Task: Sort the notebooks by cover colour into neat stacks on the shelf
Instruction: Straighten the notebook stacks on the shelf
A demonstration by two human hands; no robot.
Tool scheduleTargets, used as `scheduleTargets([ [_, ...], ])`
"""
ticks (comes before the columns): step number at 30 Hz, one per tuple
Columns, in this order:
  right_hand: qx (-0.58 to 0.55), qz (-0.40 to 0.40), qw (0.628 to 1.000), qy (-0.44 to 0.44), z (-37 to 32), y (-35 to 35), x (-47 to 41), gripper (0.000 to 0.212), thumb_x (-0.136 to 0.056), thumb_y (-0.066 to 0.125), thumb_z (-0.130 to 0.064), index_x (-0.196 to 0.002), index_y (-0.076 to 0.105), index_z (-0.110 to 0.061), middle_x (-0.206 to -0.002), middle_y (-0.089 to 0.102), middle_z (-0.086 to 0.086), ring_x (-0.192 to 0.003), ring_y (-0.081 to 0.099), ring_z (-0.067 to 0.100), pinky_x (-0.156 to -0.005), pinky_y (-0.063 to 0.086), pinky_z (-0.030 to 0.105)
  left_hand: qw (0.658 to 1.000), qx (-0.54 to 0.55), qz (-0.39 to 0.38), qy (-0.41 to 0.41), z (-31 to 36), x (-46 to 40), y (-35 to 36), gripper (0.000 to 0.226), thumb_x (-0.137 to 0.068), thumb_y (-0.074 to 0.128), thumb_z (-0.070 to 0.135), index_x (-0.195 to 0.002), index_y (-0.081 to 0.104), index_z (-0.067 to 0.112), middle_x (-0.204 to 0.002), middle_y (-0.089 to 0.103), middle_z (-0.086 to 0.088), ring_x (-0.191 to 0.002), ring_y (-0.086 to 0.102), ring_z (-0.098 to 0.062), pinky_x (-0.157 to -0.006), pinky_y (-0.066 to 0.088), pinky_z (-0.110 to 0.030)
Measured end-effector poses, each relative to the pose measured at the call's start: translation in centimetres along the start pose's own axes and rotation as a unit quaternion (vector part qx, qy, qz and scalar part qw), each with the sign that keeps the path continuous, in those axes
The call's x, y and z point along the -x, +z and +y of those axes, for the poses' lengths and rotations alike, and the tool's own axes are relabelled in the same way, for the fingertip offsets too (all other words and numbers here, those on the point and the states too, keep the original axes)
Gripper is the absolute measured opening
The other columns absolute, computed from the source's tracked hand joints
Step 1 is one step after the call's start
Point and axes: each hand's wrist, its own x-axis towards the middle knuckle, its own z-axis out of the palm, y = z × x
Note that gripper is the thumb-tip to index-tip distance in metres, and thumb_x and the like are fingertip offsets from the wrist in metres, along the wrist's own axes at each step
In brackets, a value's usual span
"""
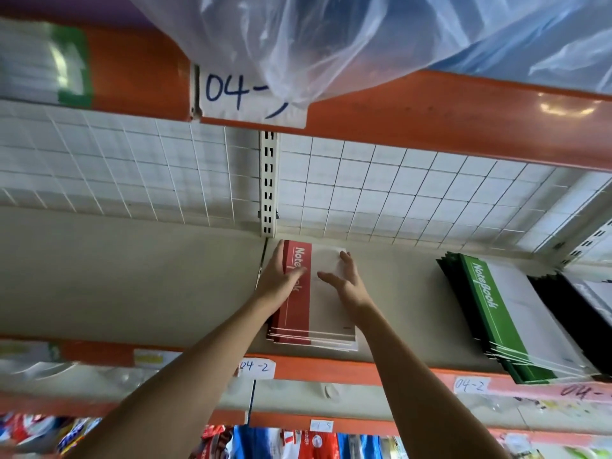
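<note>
A stack of red-and-white notebooks (323, 313) lies on the beige shelf board (132, 276), close to the back upright. My left hand (280, 278) lies flat against the stack's left side, fingers straight over the red cover band. My right hand (344, 276) rests on the white part of the top cover, fingers spread and reaching toward the far edge. To the right, a stack of green-banded notebooks (506, 323) sits on the same shelf, with a black-covered stack (576, 313) beside it at the right edge.
A white wire grid (397, 190) backs the shelf, with a slotted upright (269, 180) in the middle. An orange beam (430, 107) and hanging clear plastic (298, 44) are overhead. The front orange rail (331, 369) carries paper labels. Packaged goods (298, 442) hang below.
</note>
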Motion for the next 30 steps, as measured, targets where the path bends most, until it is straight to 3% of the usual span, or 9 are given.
scheduleTargets([
  [4, 0.056, -0.015, 0.998, -0.006, -1.3, -0.7, 0.8, 0.086, -0.083, 0.076, -0.011, -0.152, 0.025, -0.018, -0.143, 0.037, 0.006, -0.117, 0.046, 0.018, -0.082, 0.046, 0.019, 0.999, -0.027, 0.001, -0.016, 0.9, 1.0, -0.8, 0.067, -0.091, 0.065, 0.029, -0.148, 0.031, 0.026, -0.120, 0.062, 0.000, -0.083, 0.065, -0.008, -0.057, 0.047, -0.016],
  [7, 0.187, -0.009, 0.982, -0.021, -2.0, -1.4, 1.7, 0.083, -0.086, 0.075, -0.022, -0.153, 0.025, -0.023, -0.148, 0.040, 0.009, -0.118, 0.047, 0.021, -0.086, 0.040, 0.025, 0.996, -0.079, -0.034, -0.012, 2.1, 2.0, -2.3, 0.059, -0.095, 0.063, 0.030, -0.144, 0.030, 0.028, -0.119, 0.060, 0.000, -0.080, 0.067, -0.014, -0.058, 0.051, -0.022],
  [10, 0.282, -0.028, 0.959, -0.019, -2.1, -1.6, 3.0, 0.082, -0.084, 0.077, -0.032, -0.150, 0.030, -0.023, -0.147, 0.044, 0.012, -0.122, 0.051, 0.030, -0.091, 0.041, 0.027, 0.978, -0.144, -0.153, -0.005, 3.5, 3.4, -4.0, 0.079, -0.093, 0.067, 0.030, -0.153, 0.015, 0.032, -0.133, 0.049, 0.005, -0.103, 0.060, -0.014, -0.081, 0.052, -0.028],
  [13, 0.324, -0.054, 0.945, 0.007, -2.5, -1.6, 4.1, 0.084, -0.078, 0.080, -0.039, -0.147, 0.035, -0.020, -0.143, 0.048, 0.014, -0.118, 0.054, 0.031, -0.097, 0.049, 0.039, 0.932, -0.242, -0.270, -0.029, 4.8, 4.5, -4.8, 0.114, -0.078, 0.082, 0.038, -0.157, 0.000, 0.036, -0.160, 0.025, 0.003, -0.141, 0.035, -0.023, -0.115, 0.030, -0.039],
  [16, 0.398, -0.121, 0.909, 0.028, -4.2, -1.4, 5.3, 0.088, -0.081, 0.077, -0.044, -0.151, 0.031, -0.020, -0.149, 0.045, 0.008, -0.129, 0.049, 0.028, -0.103, 0.040, 0.029, 0.848, -0.415, -0.327, -0.029, 5.3, 5.2, -4.7, 0.130, -0.068, 0.087, 0.043, -0.157, -0.007, 0.034, -0.165, 0.009, -0.002, -0.150, 0.019, -0.027, -0.120, 0.023, -0.045],
  [18, 0.445, -0.164, 0.880, 0.040, -5.4, -1.2, 6.3, 0.098, -0.079, 0.078, -0.047, -0.155, 0.021, -0.022, -0.156, 0.035, 0.005, -0.139, 0.039, 0.026, -0.110, 0.032, 0.033, 0.831, -0.459, -0.314, -0.010, 5.1, 5.5, -4.3, 0.129, -0.066, 0.089, 0.042, -0.158, -0.001, 0.031, -0.164, 0.017, -0.004, -0.148, 0.025, -0.028, -0.117, 0.029, -0.045],
  [21, 0.472, -0.190, 0.859, 0.053, -5.7, -1.1, 7.2, 0.117, -0.072, 0.085, -0.043, -0.157, 0.006, -0.023, -0.159, 0.030, 0.006, -0.143, 0.033, 0.028, -0.115, 0.026, 0.037, 0.854, -0.441, -0.276, 0.018, 4.7, 6.0, -4.1, 0.125, -0.064, 0.091, 0.037, -0.158, 0.009, 0.029, -0.161, 0.026, -0.004, -0.145, 0.031, -0.026, -0.115, 0.033, -0.041],
  [26, 0.526, -0.169, 0.833, 0.030, -4.5, -0.7, 7.4, 0.141, -0.060, 0.092, -0.043, -0.157, -0.008, -0.022, -0.154, 0.034, 0.015, -0.142, 0.029, 0.035, -0.115, 0.031, 0.045, 0.854, -0.450, -0.256, 0.049, 4.8, 6.3, -4.0, 0.115, -0.068, 0.090, 0.027, -0.158, 0.017, 0.023, -0.161, 0.027, -0.002, -0.146, 0.030, -0.021, -0.115, 0.028, -0.033],
  [30, 0.546, -0.158, 0.822, -0.003, -4.1, -0.5, 7.6, 0.138, -0.061, 0.092, -0.043, -0.157, -0.004, -0.018, -0.150, 0.041, 0.017, -0.137, 0.037, 0.036, -0.110, 0.035, 0.042, 0.857, -0.451, -0.245, 0.038, 4.2, 6.3, -4.1, 0.115, -0.069, 0.089, 0.026, -0.158, 0.017, 0.025, -0.161, 0.027, -0.002, -0.145, 0.031, -0.022, -0.115, 0.030, -0.034],
])
